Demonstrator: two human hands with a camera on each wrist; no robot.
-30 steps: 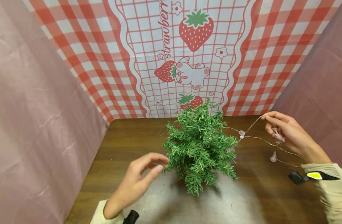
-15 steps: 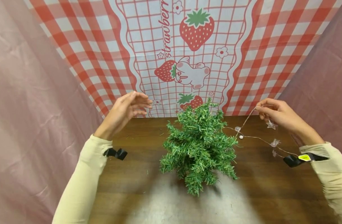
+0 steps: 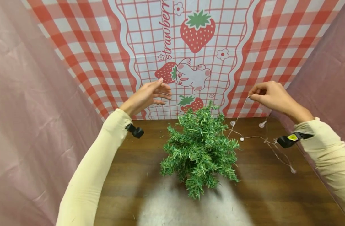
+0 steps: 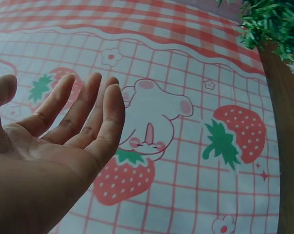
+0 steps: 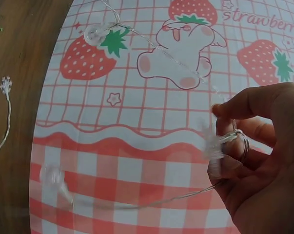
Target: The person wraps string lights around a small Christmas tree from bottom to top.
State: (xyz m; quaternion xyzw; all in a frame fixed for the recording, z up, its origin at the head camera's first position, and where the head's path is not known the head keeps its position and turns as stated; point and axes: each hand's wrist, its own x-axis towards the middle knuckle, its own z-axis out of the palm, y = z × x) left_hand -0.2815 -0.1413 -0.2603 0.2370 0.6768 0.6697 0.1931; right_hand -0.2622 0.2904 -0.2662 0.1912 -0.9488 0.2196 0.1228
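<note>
A small green artificial Christmas tree (image 3: pixel 200 150) stands upright in the middle of the table. My right hand (image 3: pixel 274 98), raised behind and to the right of it, pinches the thin wire of a string of fairy lights (image 3: pixel 241 139). In the right wrist view a clear, blurred bulb cover (image 5: pixel 213 151) and a loop of wire lie against the fingers. The wire runs from the pinch down towards the tree's right side, where branches hide it. With slightly bent fingers and nothing held, my left hand (image 3: pixel 149 96) hovers behind the tree on the left.
More wire and clear bulbs (image 3: pixel 293 170) trail over the wooden table (image 3: pixel 127 188) at right. A strawberry-print checked cloth (image 3: pixel 104 62) hangs behind. Pink curtains (image 3: pixel 34 110) flank both sides. Tiny green bits lie on the tabletop.
My left hand has left the tree's front left, risen, and swung to behind it. The right hand has lifted and moved left with the fairy lights, raising the wire. The tree stays put.
</note>
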